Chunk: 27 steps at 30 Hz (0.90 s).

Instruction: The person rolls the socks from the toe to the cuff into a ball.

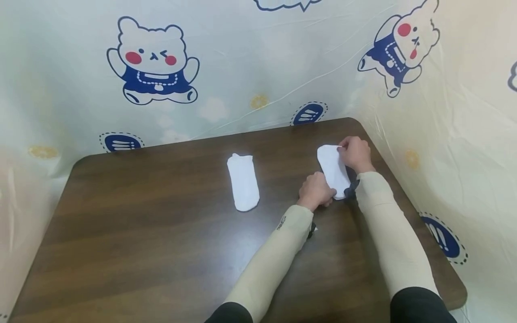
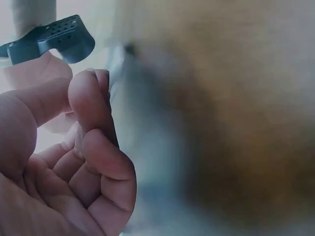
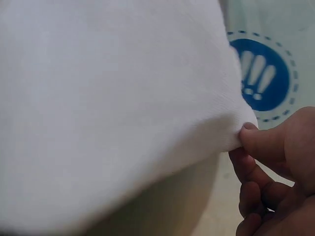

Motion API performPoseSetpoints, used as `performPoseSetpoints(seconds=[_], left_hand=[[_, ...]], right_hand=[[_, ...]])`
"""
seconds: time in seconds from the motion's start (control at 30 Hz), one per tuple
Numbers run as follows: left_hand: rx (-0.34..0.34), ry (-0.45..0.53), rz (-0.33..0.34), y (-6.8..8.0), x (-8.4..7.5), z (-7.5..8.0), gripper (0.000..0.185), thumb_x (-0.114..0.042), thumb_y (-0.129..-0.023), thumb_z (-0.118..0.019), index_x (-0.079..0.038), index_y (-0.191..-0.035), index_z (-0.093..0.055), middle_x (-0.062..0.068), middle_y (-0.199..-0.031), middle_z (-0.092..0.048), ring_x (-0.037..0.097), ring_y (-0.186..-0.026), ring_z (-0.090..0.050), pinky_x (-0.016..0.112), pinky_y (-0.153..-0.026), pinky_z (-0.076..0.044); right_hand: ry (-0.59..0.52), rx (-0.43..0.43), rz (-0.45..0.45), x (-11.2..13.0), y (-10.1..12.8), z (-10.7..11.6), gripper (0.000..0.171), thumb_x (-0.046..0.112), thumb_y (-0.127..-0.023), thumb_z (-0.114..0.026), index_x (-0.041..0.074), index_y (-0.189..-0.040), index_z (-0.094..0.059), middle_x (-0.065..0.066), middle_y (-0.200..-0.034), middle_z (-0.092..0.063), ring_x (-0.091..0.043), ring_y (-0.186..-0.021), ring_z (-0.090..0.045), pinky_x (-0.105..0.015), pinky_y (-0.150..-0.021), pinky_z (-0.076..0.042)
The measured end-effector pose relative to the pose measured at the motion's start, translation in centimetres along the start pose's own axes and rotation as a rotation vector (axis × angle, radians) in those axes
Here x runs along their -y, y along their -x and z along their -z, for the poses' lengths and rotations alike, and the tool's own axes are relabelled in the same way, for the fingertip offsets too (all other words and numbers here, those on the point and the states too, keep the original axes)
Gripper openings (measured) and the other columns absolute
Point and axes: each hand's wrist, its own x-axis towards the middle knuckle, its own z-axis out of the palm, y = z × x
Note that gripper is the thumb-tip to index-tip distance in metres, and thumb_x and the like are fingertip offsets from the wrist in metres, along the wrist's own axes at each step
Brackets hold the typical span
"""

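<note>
Cartoon-bear sheeting [image 1: 282,67] walls in a dark wooden bench [image 1: 141,233] on the far side and the right. On the right part of the bench, near its far right corner, lies a white sock [image 1: 332,169], stretched out lengthwise away from the person. The right hand [image 1: 356,152] is at its far end, and the right wrist view shows the thumb and a fingertip [image 3: 256,140] pinching the sock's [image 3: 113,98] edge, with the cloth filling most of that picture. The left hand [image 1: 316,190] is at the near end of the same sock, its fingers curled against the cloth; in the left wrist view the fingers [image 2: 93,113] are bent in close to a pale blurred edge, but the blur there makes it hard to tell how firm the hold is. Both forearms wear beige sleeves [image 1: 278,255], and a dark wrist strap [image 1: 350,188] sits between the two hands just beside the sock's near end. A second white sock [image 1: 243,181] lies flat near the middle of the bench, well apart from both hands and roughly parallel to the first. Round blue badges [image 1: 308,113] with white marks are printed on the sheeting along the bench's edges.
</note>
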Motion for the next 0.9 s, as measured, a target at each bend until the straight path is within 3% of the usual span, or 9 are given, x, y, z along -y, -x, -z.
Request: performPoseSetpoints(seconds=[0.13, 0.4, 0.63, 0.9], left_hand=[[-0.037, 0.089, -0.018, 0.3, 0.2, 1.1, 0.021, -0.024, -0.091, -0.077, -0.005, -0.09, -0.067, 0.002, -0.054, -0.063, 0.016, -0.052, -0.067, 0.03, -0.053, -0.045], [-0.03, 0.109, -0.01, 0.9, 1.3, 2.6, 0.025, -0.024, -0.091, -0.077, -0.002, -0.099, -0.067, 0.005, -0.059, -0.064, 0.019, -0.056, -0.069, 0.03, -0.053, -0.047], [-0.037, 0.084, -0.006, 1.6, 2.6, 4.2, 0.023, -0.025, -0.091, -0.076, -0.005, -0.082, -0.069, 0.003, -0.055, -0.064, 0.019, -0.056, -0.069, 0.032, -0.055, -0.046], [-0.037, 0.08, -0.02, 3.4, 4.6, 7.4, 0.031, -0.025, -0.092, -0.075, -0.009, -0.065, -0.07, 0.002, -0.054, -0.064, 0.024, -0.06, -0.07, 0.034, -0.056, -0.047]], right_hand=[[-0.004, -0.035, 0.04, 1.0, -0.2, 0.6, 0.019, 0.013, -0.1, -0.058, -0.003, -0.105, -0.068, -0.022, -0.098, -0.066, -0.04, -0.091, -0.058, -0.052, -0.079, -0.045], [-0.018, -0.012, 0.045, 2.2, 0.1, 0.7, 0.022, 0.014, -0.101, -0.057, -0.004, -0.108, -0.067, -0.023, -0.103, -0.065, -0.041, -0.093, -0.057, -0.052, -0.079, -0.046], [-0.05, 0.008, 0.054, 3.7, 0.5, 0.1, 0.022, 0.016, -0.101, -0.057, -0.002, -0.11, -0.067, -0.021, -0.102, -0.065, -0.037, -0.087, -0.059, -0.047, -0.072, -0.048], [-0.059, 0.082, 0.096, 6.6, 1.1, -1.2, 0.022, 0.016, -0.102, -0.056, 0.0, -0.114, -0.065, -0.019, -0.103, -0.063, -0.037, -0.09, -0.058, -0.048, -0.079, -0.052]])
